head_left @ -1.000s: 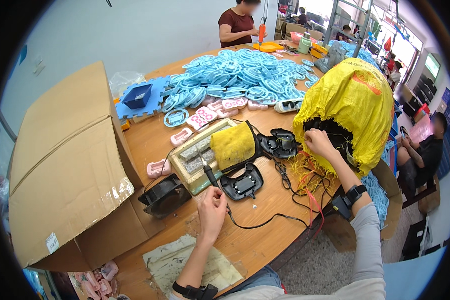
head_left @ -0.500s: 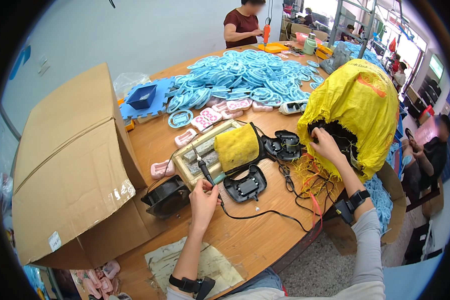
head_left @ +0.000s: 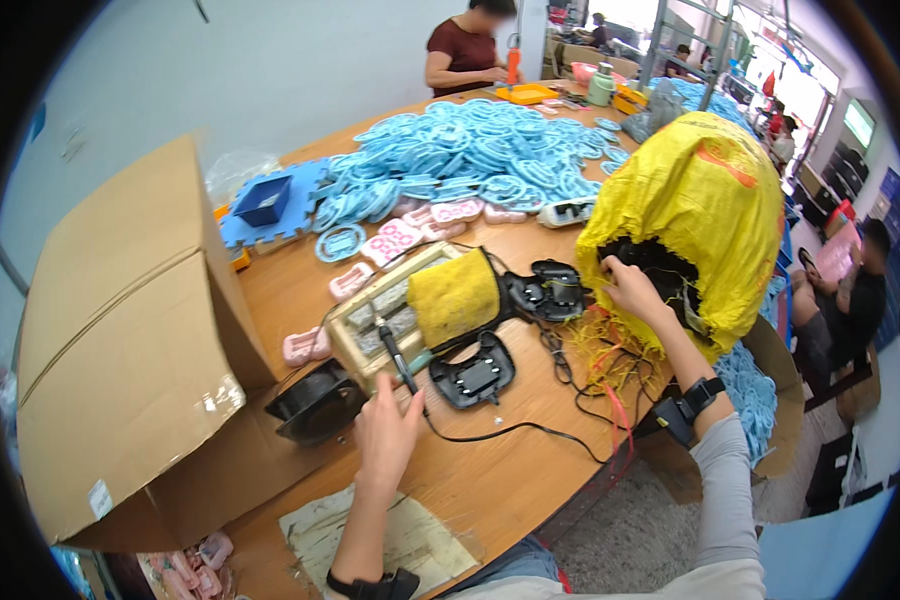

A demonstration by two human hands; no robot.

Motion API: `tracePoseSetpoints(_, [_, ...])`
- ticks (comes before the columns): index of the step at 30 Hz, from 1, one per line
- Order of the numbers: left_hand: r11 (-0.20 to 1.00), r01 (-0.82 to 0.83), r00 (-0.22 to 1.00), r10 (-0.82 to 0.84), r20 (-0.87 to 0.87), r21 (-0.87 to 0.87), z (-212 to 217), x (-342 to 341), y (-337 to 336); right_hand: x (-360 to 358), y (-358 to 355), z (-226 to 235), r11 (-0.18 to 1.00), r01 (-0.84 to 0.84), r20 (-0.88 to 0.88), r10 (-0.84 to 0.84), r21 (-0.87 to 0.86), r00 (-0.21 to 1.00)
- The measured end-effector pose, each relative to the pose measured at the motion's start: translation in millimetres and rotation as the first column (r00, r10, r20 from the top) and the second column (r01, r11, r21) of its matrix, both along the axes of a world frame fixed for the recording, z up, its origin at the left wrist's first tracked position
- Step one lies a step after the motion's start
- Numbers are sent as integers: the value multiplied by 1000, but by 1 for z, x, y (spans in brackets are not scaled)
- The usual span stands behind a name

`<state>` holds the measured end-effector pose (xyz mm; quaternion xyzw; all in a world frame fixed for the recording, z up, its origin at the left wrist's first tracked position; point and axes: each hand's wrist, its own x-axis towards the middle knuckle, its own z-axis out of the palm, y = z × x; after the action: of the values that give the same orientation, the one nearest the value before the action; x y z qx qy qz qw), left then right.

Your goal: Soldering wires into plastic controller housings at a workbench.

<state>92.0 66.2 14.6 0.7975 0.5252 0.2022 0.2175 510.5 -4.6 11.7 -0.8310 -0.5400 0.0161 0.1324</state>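
A soldering iron (head_left: 398, 362) with a dark handle leans on a pale tray (head_left: 348, 338), its tip over the grey filling. Beside its handle is my left hand (head_left: 383, 440), slightly blurred, index finger and thumb apart. My right hand (head_left: 635, 293) is at the dark mouth of a yellow woven sack (head_left: 705, 190), fingers curled together; what they pinch is hidden. A yellow cloth (head_left: 455, 300) lies over the tray. One black controller-shaped shell (head_left: 473, 372) lies nearest me on the table, and another black shell (head_left: 548, 292) sits next to the sack.
Blue plastic rings (head_left: 460, 150) form a large heap at the back. Pink and white parts (head_left: 395, 242) lie before them. A cardboard box (head_left: 120, 330) stands left, near a black fan (head_left: 317, 402). Loose cables (head_left: 515, 433) cross the table. A co-worker (head_left: 462, 55) stands at the far side.
My left hand's fingers have spread from their pinch on the soldering iron, which rests against the tray. My right hand stays at the sack's mouth. The whole view has shifted slightly.
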Motion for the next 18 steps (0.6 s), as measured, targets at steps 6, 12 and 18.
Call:
tracePoseSetpoints(6, [953,273,950,-288,119,130,40,19,-34,10,-5,64,998,-16,-345,39,68,938])
tracePoseSetpoints(12, [726,665,643,-676,360,175,21,143,-7,-18,0,130,930,-105,-422,258,353,869])
tracePoseSetpoints(18, [653,746,541,-707,455,129,23,239,20,-63,-3,153,866,-449,-315,499,219,807])
